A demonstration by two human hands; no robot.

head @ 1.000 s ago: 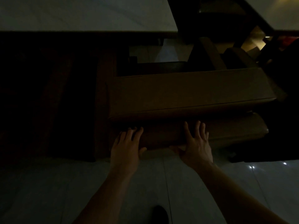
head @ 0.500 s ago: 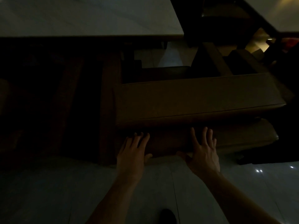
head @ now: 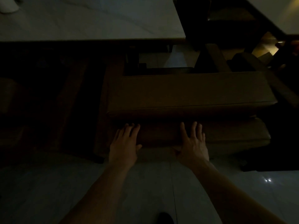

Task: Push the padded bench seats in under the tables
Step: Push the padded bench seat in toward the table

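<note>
Two flat, open hands, left hand (head: pixel 123 147) and right hand (head: pixel 193 145), press the near edge of the padded bench seat (head: pixel 186 94), grasping nothing. Pushing step is underway. Seat lies short of the table (head: pixel 97 18) edge; dim floor space beyond appears free. Next: push squarely forward.

Scene dim; detail limited.
Pale tiled floor (head: pixel 48 191) fills lower frame, one grout line running toward camera.
Twin light glints (head: pixel 267 180) on floor, far right.
Dark shoe tip (head: pixel 165 218) on floor at bottom edge, beside grout line.
Pale rounded object (head: pixel 8 4) well beyond floor, top left corner; identity cannot be told.
Warm yellow-lit patch (head: pixel 265 49) above floor level, upper right.
</note>
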